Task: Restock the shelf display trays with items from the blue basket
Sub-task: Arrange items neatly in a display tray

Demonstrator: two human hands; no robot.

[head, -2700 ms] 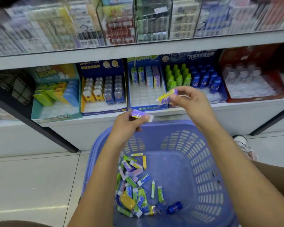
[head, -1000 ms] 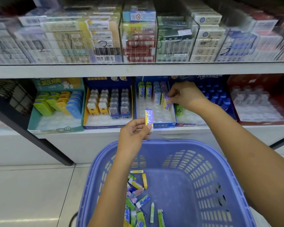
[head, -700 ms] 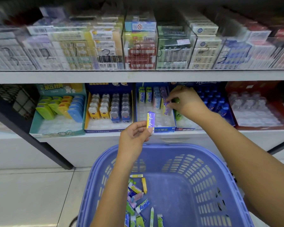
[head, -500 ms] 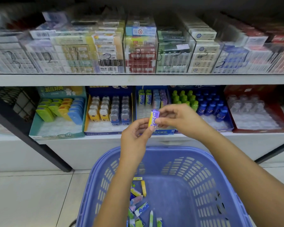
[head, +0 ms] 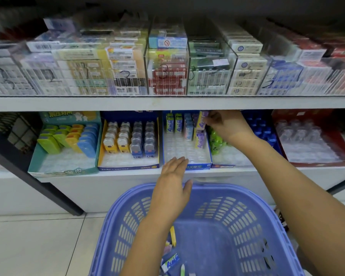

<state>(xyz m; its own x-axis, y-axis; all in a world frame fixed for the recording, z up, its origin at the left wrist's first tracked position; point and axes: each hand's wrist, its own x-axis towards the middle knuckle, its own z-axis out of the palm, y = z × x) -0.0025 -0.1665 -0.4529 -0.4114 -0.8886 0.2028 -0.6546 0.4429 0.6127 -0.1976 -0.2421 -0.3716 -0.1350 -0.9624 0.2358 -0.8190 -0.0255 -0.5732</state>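
Observation:
The blue basket (head: 217, 196) stands on the floor below the shelf, with several small packs (head: 170, 261) on its bottom by my left forearm. My right hand (head: 227, 126) reaches into the back of the blue display tray (head: 187, 166) and pinches a purple and yellow pack (head: 201, 120) above the right column of packs. My left hand (head: 173, 188) hovers empty over the basket's far rim, fingers straight, tips near the tray's front edge. The tray holds green, blue and purple packs at the back; its front rows are bare clear sockets.
To the left stand a teal tray (head: 62, 172) of coloured cases and a blue-yellow tray (head: 127, 167) of small dispensers. To the right are a tray of green and blue bottles (head: 263, 132) and a red tray (head: 317, 162). An upper shelf (head: 167, 103) overhangs. A dark post (head: 38, 188) slants left.
My right hand took the purple pack from my left hand and carried it up to the back of the blue tray. The left hand opened, now empty.

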